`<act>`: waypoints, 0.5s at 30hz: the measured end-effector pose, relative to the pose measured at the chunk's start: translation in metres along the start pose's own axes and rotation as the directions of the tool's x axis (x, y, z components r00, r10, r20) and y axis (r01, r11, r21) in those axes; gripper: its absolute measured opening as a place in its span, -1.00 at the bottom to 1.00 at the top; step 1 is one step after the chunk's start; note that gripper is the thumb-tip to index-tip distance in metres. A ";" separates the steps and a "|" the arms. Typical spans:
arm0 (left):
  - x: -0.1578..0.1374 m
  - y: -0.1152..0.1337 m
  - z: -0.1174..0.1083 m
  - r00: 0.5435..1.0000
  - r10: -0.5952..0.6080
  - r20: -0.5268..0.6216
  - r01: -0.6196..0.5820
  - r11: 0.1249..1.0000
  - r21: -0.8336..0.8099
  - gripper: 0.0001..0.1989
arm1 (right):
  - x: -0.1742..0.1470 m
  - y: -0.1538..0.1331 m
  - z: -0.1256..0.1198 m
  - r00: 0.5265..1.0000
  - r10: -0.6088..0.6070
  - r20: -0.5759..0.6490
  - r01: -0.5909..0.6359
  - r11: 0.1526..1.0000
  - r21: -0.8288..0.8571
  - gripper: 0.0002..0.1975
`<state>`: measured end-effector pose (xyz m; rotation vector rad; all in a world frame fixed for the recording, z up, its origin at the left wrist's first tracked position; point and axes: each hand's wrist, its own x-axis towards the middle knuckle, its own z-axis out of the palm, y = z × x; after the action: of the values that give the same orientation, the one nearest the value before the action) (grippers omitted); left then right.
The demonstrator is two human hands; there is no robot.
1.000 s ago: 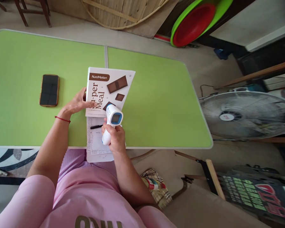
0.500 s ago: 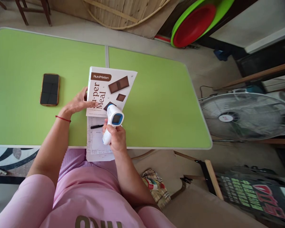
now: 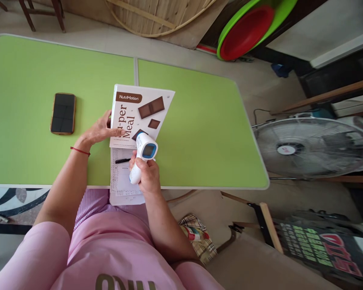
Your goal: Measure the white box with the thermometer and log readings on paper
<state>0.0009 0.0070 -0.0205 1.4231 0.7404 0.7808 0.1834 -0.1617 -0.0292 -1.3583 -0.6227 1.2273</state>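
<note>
My left hand (image 3: pixel 102 129) grips the left side of a white box (image 3: pixel 153 94) printed "NutriMotion" and "Meal", its thumb on the front face. In my right hand (image 3: pixel 149 174) is a white and blue infrared thermometer (image 3: pixel 142 149), wrapped by the fingers around its handle. The thermometer's head is in front of the box's lower edge, and its small grey screen faces me. Below the box lie sheets of written paper (image 3: pixel 121 181), overhanging the table edge. A black pen (image 3: pixel 122 160) rests on the paper, partly covered by my right hand.
A phone in a brown case (image 3: pixel 63 113) lies on the green table (image 3: pixel 199 121), left of my left hand. Beyond the table's right end stands a large fan (image 3: pixel 314 147). A folding chair (image 3: pixel 270 227) is at the lower right. Green and red basins (image 3: pixel 248 30) lean at the back.
Almost nothing differs. The thermometer and my right hand have shifted very slightly left; the box and my left hand stay in place.
</note>
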 end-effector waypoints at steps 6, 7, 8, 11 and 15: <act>0.000 -0.001 -0.001 0.999 -0.021 -0.040 0.022 0.999 0.034 -0.07 | -0.010 -0.011 -0.003 0.996 -0.087 0.024 0.088 0.994 -0.058 -0.60; 0.000 -0.001 -0.001 0.999 -0.019 -0.027 0.020 0.999 0.040 -0.09 | -0.012 -0.014 -0.005 0.993 -0.116 0.032 0.118 0.990 -0.074 -0.60; 0.000 0.001 -0.001 1.000 -0.017 -0.006 0.017 0.999 0.046 -0.11 | -0.014 -0.016 -0.006 0.988 -0.146 0.042 0.150 0.984 -0.092 -0.60; 0.000 0.005 -0.001 0.999 -0.006 0.034 0.003 0.997 0.080 -0.18 | -0.020 -0.024 -0.008 0.973 -0.219 0.069 0.226 0.965 -0.130 -0.57; -0.001 0.005 -0.005 0.998 -0.025 -0.065 0.039 0.972 0.233 -0.22 | -0.024 -0.032 -0.008 0.964 -0.250 0.086 0.259 0.959 -0.113 -0.51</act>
<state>-0.0039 0.0088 -0.0156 1.5994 0.9245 0.7329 0.1920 -0.1795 0.0062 -1.2941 -0.9078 1.0454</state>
